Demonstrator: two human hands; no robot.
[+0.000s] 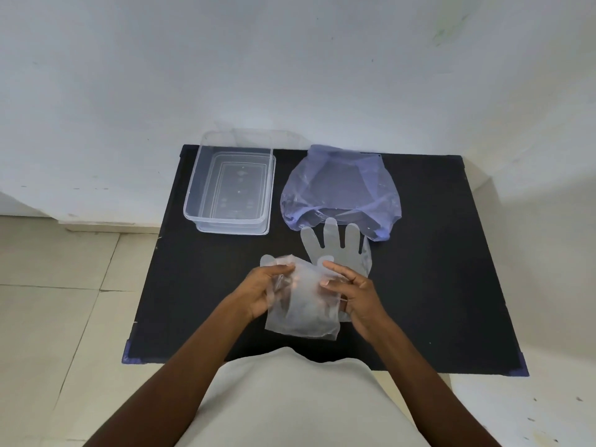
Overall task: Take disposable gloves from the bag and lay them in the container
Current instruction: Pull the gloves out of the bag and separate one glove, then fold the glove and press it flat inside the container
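Black table [451, 253], clear container [193, 201], bluish translucent bag [380, 185], cloudy clear gloves [338, 250]

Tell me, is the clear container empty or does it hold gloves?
Empty: the container shows only its bare bottom.

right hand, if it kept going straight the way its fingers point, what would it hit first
Most likely the flat glove lying just beyond the right hand, which holds another glove; past it lies the bag. Height above the table is unclear.
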